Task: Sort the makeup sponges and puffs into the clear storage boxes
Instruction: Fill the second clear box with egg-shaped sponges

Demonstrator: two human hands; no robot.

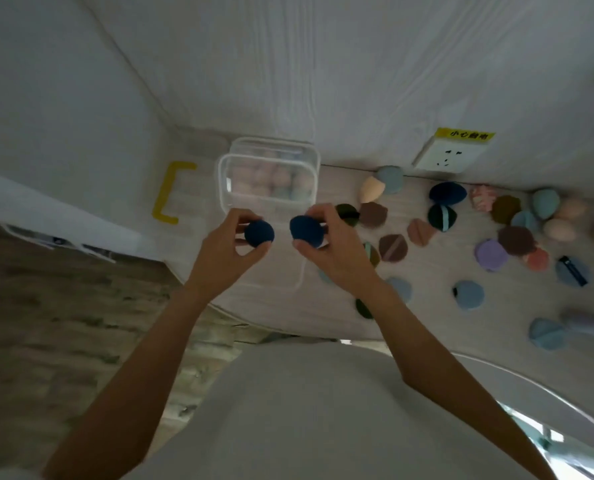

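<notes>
My left hand [224, 249] pinches a dark blue puff [259, 233] between thumb and fingers. My right hand [326, 252] grips a second dark blue puff [306, 231] close beside it. Both hands hover over a low clear storage box [297, 275] near the table's front edge. Behind it stands a taller clear box [269, 174] holding several pastel sponges. Loose puffs in brown [393, 247], blue [468, 294], purple [491, 254] and dark blue [447, 192], plus a peach sponge [371, 190], lie scattered on the table to the right.
The white table [427, 317] meets a white wall with a power socket [442, 157] under a yellow label. A yellow bracket mark [167, 192] sits left of the boxes. Wooden floor lies to the left, below the table edge.
</notes>
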